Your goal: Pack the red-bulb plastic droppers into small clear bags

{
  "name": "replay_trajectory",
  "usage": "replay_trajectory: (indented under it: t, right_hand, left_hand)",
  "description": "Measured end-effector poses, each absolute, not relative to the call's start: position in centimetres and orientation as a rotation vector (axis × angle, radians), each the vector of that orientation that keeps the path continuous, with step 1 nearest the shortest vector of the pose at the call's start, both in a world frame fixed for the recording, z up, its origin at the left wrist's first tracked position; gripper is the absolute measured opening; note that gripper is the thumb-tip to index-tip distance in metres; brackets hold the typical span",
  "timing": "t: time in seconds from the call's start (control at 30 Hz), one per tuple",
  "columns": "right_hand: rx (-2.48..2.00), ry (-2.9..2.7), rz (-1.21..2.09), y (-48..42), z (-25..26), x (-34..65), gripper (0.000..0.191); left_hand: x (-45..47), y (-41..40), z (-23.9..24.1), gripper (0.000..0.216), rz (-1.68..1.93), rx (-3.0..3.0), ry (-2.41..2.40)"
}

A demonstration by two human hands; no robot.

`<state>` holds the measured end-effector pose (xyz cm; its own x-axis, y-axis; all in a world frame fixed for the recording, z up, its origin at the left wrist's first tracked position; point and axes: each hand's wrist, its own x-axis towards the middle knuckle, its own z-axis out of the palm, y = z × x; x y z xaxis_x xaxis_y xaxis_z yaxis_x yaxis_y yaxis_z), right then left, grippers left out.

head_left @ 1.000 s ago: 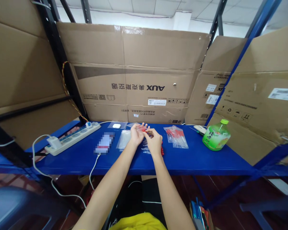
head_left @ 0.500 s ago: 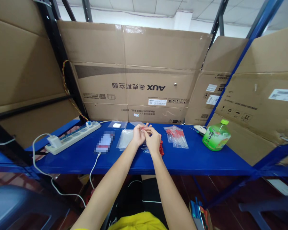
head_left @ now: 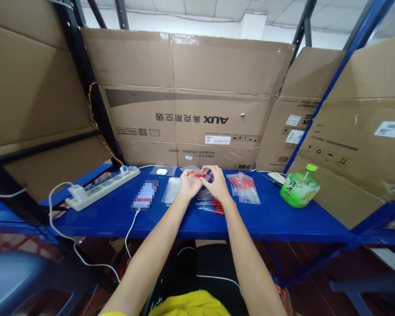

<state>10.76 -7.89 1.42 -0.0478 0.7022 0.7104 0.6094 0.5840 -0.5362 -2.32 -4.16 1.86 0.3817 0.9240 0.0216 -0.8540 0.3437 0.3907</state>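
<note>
My left hand (head_left: 190, 184) is cupped, palm up, around a small clear plastic bag with red-handled thin tools (head_left: 199, 174) in it. My right hand (head_left: 219, 183) meets it from the right, with curled fingers and thumb at the bag's near side. The exact contact of its fingertips is partly hidden. Below the hands, several loose red-handled thin tools (head_left: 213, 205) lie on the blue table with their pale shafts pointing left. Left of my left hand is a stack of clear plastic bags (head_left: 171, 191). Filled bags of red-handled tools (head_left: 245, 187) lie to the right.
A phone (head_left: 145, 194) on a cable and a white power strip (head_left: 103, 188) are at left. A white case (head_left: 162, 172) lies on a bag at the back. A green bottle (head_left: 299, 188) stands at right. Cardboard panels (head_left: 197, 70) wall the blue table (head_left: 250, 224).
My right hand has shifted slightly right and its fingers have spread apart from the left hand. More of the red tools in the bag and of the loose ones below now shows.
</note>
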Motion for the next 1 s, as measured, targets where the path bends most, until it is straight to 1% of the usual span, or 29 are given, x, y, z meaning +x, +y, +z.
replay_trajectory:
  t: [0.07,0.1,0.2,0.23,0.33,0.4,0.47,0.53,0.6,0.7,0.83,0.93,1.0]
  right_hand:
    - [-0.992,-1.83,0.136,-7.6,1.6,12.0,0.043]
    - [-0.97,-1.853,0.134,-7.4,1.7,12.4,0.04]
    - [-0.925,-1.839,0.113,-6.5,1.9,12.9,0.014]
    - [-0.901,-1.808,0.111,-6.1,2.0,12.9,0.009]
    - [-0.828,-1.648,0.14,-5.0,2.7,12.8,0.012]
    - [-0.805,-1.498,0.195,-4.3,3.4,12.9,0.017]
    - [-0.801,-1.372,0.282,-3.8,4.4,13.1,0.026]
    - [-0.81,-1.328,0.392,-3.6,5.5,13.5,0.034]
    - [-0.822,-1.355,0.491,-3.5,6.4,13.8,0.039]
    - [-0.855,-1.373,0.587,-3.6,7.1,14.2,0.04]
    - [-0.89,-1.303,0.677,-3.8,6.5,14.2,0.039]
    - [-0.886,-1.243,0.745,-3.7,5.7,13.8,0.039]
    - [-0.864,-1.202,0.788,-3.6,5.2,13.5,0.04]
  left_hand:
    - [-2.6,-4.2,1.9,0.026,1.163,0.382,0.173]
    - [-2.8,-4.2,1.9,0.03,1.15,0.392,0.16]
    - [-3.1,-4.0,1.8,0.041,1.099,0.44,0.161]
    - [-3.1,-3.9,1.7,0.045,1.079,0.464,0.174]
    - [-3.0,-3.4,1.4,0.068,1.001,0.547,0.254]
    - [-2.9,-3.0,1.1,0.084,0.99,0.573,0.374]
    - [-2.8,-2.6,0.7,0.089,1.092,0.573,0.567]
    - [-2.7,-2.3,0.4,0.08,1.305,0.619,0.781]
    - [-2.6,-2.1,0.4,0.064,1.528,0.784,0.873]
    - [-2.6,-2.2,0.9,0.048,1.655,1.101,0.711]
    - [-2.5,-2.7,1.6,0.045,1.644,1.217,0.574]
    - [-2.6,-2.8,1.7,0.046,1.667,1.229,0.584]
    - [-2.8,-2.7,1.7,0.042,1.699,1.265,0.64]
